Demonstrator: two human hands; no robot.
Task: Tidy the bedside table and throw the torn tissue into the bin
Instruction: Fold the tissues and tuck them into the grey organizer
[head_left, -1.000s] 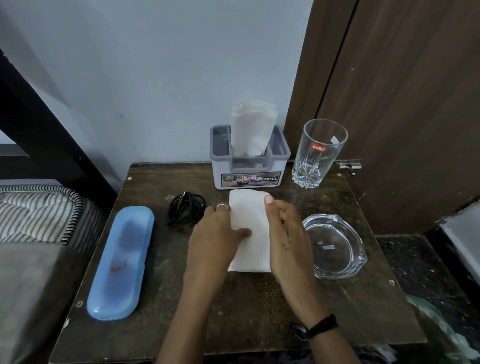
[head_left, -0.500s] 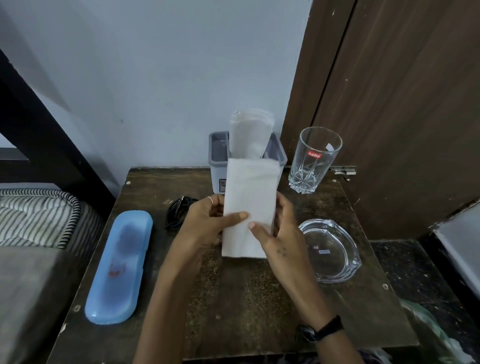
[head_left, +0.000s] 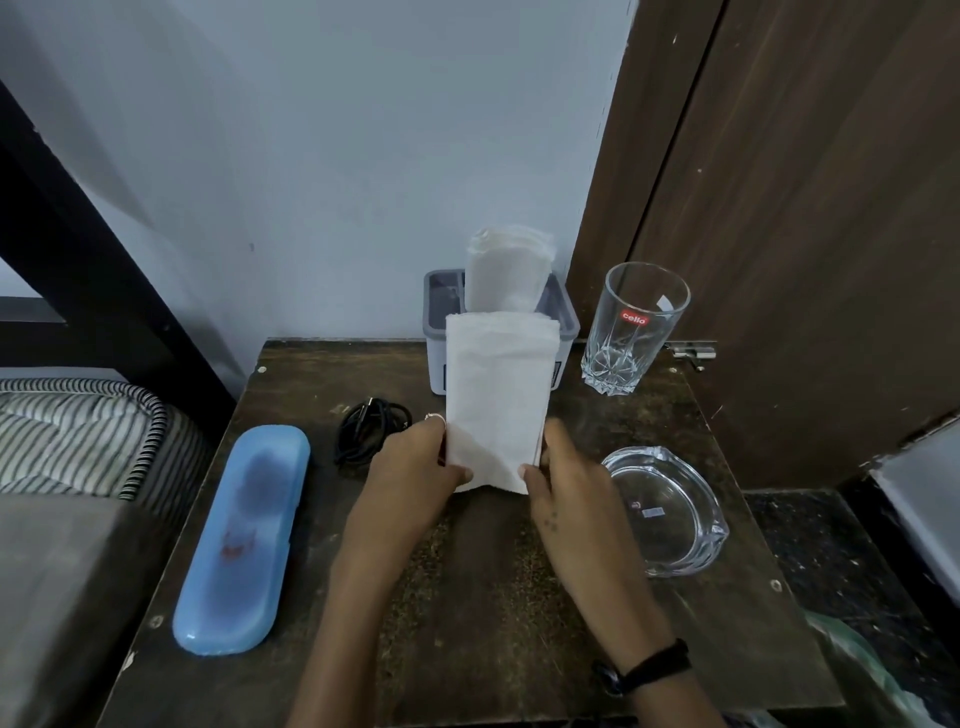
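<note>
A white folded tissue (head_left: 498, 400) stands upright above the dark wooden bedside table (head_left: 467, 597). My left hand (head_left: 415, 473) pinches its lower left edge and my right hand (head_left: 566, 488) pinches its lower right edge. Behind it stands a grey tissue holder (head_left: 441, 317) with more tissues (head_left: 506, 265) sticking up out of it; the held tissue hides the holder's front.
A blue oblong case (head_left: 241, 535) lies at the table's left, a coiled black cable (head_left: 366, 431) beside my left hand. A tall drinking glass (head_left: 631, 327) stands at the back right, a glass ashtray (head_left: 670, 509) at the right. A striped mattress (head_left: 78, 431) adjoins on the left.
The tissue lay flat on the table under both hands; they have lifted it upright and slid down to grip its lower corners.
</note>
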